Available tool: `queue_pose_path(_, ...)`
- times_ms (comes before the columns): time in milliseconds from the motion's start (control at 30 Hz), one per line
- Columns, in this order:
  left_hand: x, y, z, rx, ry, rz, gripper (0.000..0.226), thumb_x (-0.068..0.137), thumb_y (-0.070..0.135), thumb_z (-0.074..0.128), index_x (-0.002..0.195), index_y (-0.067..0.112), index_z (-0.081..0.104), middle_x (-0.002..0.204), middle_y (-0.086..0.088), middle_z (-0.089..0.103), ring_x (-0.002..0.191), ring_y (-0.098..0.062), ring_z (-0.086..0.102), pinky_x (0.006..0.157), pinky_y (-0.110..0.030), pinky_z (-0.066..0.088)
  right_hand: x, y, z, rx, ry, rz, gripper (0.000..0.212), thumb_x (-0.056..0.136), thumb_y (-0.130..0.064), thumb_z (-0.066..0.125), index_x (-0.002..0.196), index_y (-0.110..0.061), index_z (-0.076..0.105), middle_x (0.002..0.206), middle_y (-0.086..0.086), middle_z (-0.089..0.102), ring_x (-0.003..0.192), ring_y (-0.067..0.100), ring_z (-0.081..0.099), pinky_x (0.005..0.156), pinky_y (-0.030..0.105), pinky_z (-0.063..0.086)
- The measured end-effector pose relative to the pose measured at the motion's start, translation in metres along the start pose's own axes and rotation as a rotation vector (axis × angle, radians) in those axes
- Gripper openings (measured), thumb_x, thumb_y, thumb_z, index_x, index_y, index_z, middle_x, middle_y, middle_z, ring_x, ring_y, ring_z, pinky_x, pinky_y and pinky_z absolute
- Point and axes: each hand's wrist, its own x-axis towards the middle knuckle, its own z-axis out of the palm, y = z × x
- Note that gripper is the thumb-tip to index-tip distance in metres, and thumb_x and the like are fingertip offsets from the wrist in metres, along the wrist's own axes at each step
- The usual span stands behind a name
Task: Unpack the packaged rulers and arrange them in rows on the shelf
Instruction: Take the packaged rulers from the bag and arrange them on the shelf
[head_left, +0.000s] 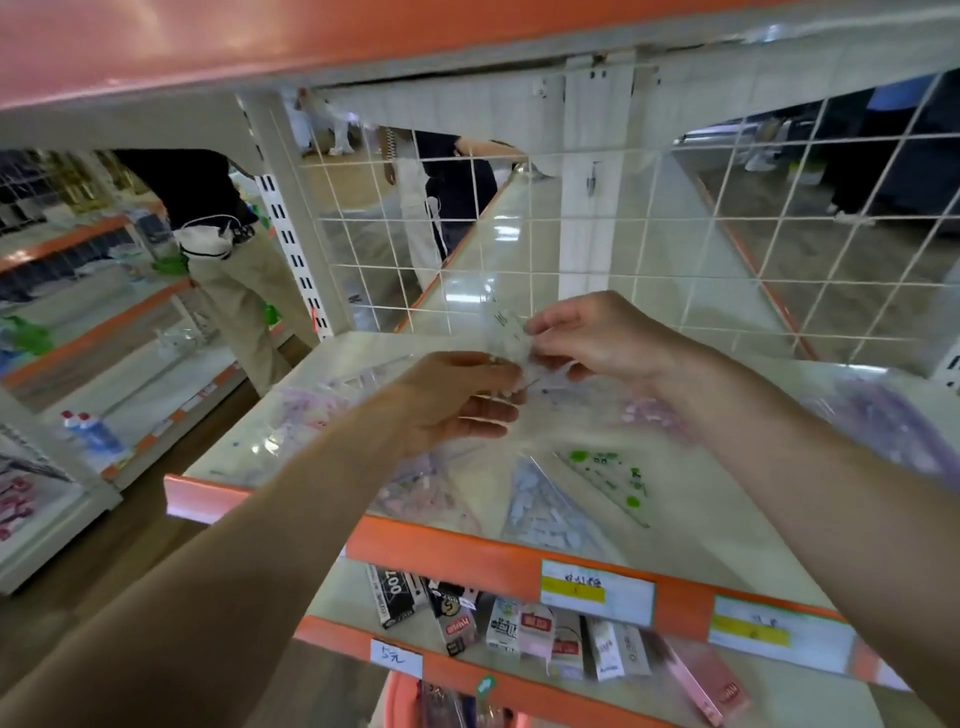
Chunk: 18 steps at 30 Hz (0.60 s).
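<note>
the shelf (727, 509) carries loose rulers: purple rulers (893, 431) blurred at the right, a blue set square (540, 512) and a green-dotted set square (610, 475) near the front edge. the step in hand looks like opening a pack. the left hand (457, 402) pinches a clear packet (511, 340) from below, and the right hand (587, 338) pinches its upper end, both above the shelf's middle. next, i judge, the film must be parted, and the ruler drawn out and laid in line.
</note>
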Motion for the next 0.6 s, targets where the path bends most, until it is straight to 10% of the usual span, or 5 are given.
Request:
queue_pose_path(300,-0.016,-0.011,-0.057,-0.076,0.270,-0.075,0.012,0.095,0.011,0.053,0.090,0.012,0.064,0.080,-0.004,0.067,0.068,-0.016,0.064,0.065,-0.029,0.056,-0.036,0.053,-0.028,-0.600,-0.295,0.207,0.008,0.079,-0.011,0.063,0.081,-0.014,0.070,0.074,-0.001,0.064,0.068,0.016,0.057,0.061,0.026,0.047)
queue_pose_path(433,-0.031,-0.015,-0.097,0.049,0.455,-0.041,0.009,0.093,0.012,0.057,0.095,0.010,0.065,0.088,-0.008,0.065,0.077,-0.019,0.062,0.080,-0.034,0.051,-0.024,0.032,-0.002,-0.635,-0.098,-0.003,0.026,0.085,-0.016,0.062,0.109,-0.023,0.068,0.100,-0.012,0.061,0.098,0.012,0.060,0.084,0.024,0.045)
queue_pose_path(600,-0.039,-0.026,-0.124,0.688,0.520,-0.117,0.039,0.085,0.028,0.068,0.121,0.015,0.062,0.114,-0.004,0.062,0.092,-0.016,0.054,0.073,-0.024,0.040,0.008,0.006,0.067,-0.849,-0.276,-0.158,0.063,0.084,-0.019,0.061,0.142,-0.028,0.038,0.145,0.001,0.040,0.131,0.019,0.040,0.105,0.032,0.036)
